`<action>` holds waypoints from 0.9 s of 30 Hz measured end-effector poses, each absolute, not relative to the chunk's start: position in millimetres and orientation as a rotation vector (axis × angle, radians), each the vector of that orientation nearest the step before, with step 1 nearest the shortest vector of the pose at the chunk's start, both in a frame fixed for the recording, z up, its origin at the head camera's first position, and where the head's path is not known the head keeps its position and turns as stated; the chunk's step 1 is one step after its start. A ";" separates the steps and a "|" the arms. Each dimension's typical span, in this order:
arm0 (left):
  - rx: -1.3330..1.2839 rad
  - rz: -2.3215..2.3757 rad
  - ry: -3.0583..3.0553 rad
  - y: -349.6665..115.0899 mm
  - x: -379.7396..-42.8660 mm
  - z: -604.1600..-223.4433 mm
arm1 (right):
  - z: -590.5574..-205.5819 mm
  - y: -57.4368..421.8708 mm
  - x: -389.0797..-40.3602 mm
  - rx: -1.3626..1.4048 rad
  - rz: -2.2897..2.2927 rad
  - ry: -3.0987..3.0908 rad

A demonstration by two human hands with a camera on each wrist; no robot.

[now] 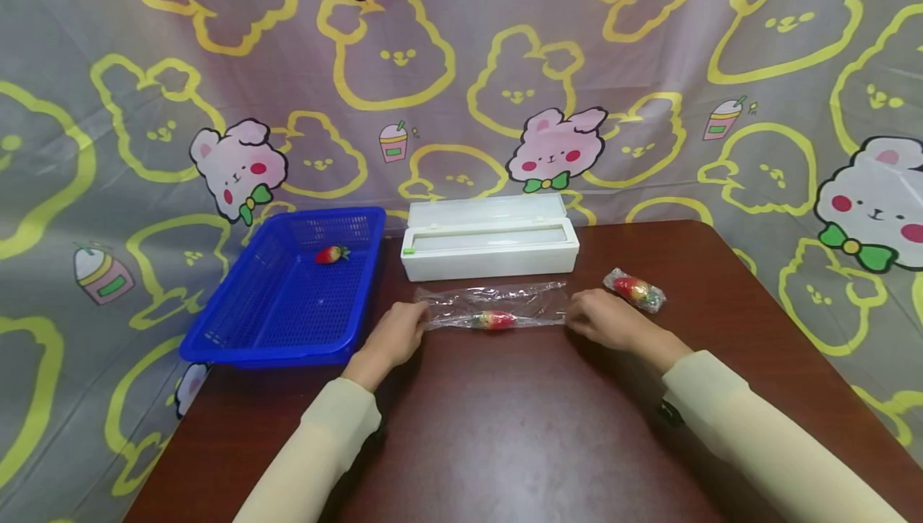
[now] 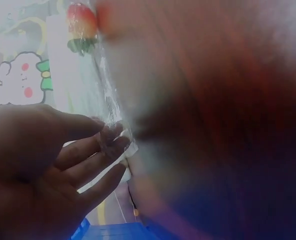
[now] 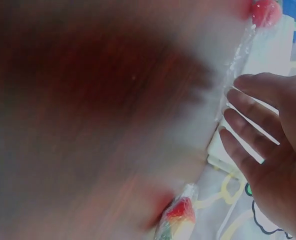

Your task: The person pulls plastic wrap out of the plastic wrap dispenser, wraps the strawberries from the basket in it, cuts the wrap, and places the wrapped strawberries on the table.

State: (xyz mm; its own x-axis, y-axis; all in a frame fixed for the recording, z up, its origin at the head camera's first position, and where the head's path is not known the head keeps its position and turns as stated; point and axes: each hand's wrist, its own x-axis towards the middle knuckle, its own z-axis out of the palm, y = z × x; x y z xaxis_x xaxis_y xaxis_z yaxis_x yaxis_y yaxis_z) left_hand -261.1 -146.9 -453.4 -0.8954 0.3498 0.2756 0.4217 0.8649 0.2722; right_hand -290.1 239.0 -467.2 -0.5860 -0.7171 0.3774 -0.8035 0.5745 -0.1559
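A clear sheet of plastic wrap (image 1: 530, 303) lies across the table in front of the white box, with a red strawberry (image 1: 496, 319) at its near edge, film over it. At the left end of the wrap, my left hand (image 1: 398, 332) pinches the film between thumb and fingers; the left wrist view shows the bunched film (image 2: 110, 107) at the fingertips. My right hand (image 1: 609, 319) pinches the other end, its thumb and fingertips meeting at the film edge (image 3: 234, 65) in the right wrist view. Another strawberry (image 1: 634, 291), wrapped in film, lies just beyond the right hand.
The white wrap dispenser box (image 1: 490, 260) stands at the back with its lid raised. To the left, a blue plastic basket (image 1: 277, 356) holds one unwrapped strawberry (image 1: 332, 255). A patterned curtain (image 1: 461, 66) hangs behind the brown table (image 1: 505, 427).
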 end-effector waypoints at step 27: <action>-0.573 -0.692 -2.867 -148.9 -249.6 -465.0 | -463.7 256.4 -279.8 1.025 0.980 -2.928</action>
State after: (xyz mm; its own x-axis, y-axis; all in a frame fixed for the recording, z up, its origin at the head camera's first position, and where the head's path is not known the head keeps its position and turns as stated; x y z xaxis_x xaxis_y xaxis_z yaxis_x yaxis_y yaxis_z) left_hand -249.6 -148.9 -465.0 -0.9181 0.3311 0.2181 0.3941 0.8220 0.4111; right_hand -279.8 256.4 -463.7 -0.7959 -0.5988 0.0888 -0.5316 0.6211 -0.5759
